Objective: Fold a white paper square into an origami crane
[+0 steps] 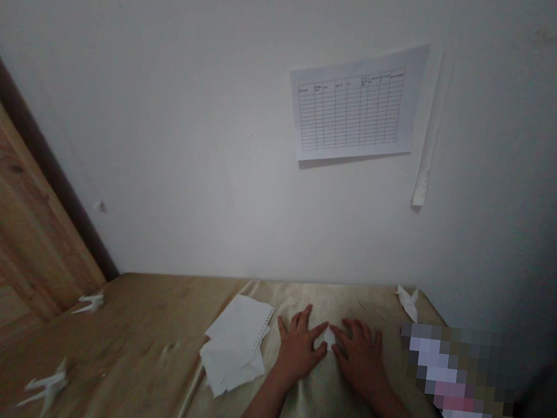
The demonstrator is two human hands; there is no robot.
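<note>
A small folded piece of white paper (pixel 329 339) lies on the cloth between my hands. My left hand (pixel 300 347) rests low over the cloth with its fingers spread; its index finger and thumb touch the left side of the paper. From the other side, my right hand (pixel 361 358) reaches its index finger and thumb to the right side, its other fingers stretched forward. Fingertips partly cover the paper, so its exact shape is hidden. Left of my left hand lie loose white paper sheets (pixel 239 329), one with a perforated edge.
A gold-brown cloth (pixel 143 341) covers the table. Folded paper birds lie at the far left (pixel 91 302), near left (pixel 47 387) and back right (pixel 407 303). A pixelated object (pixel 450 383) is at right. Behind rises a wall with a printed table sheet (pixel 355 110); wooden boards (pixel 13 192) stand left.
</note>
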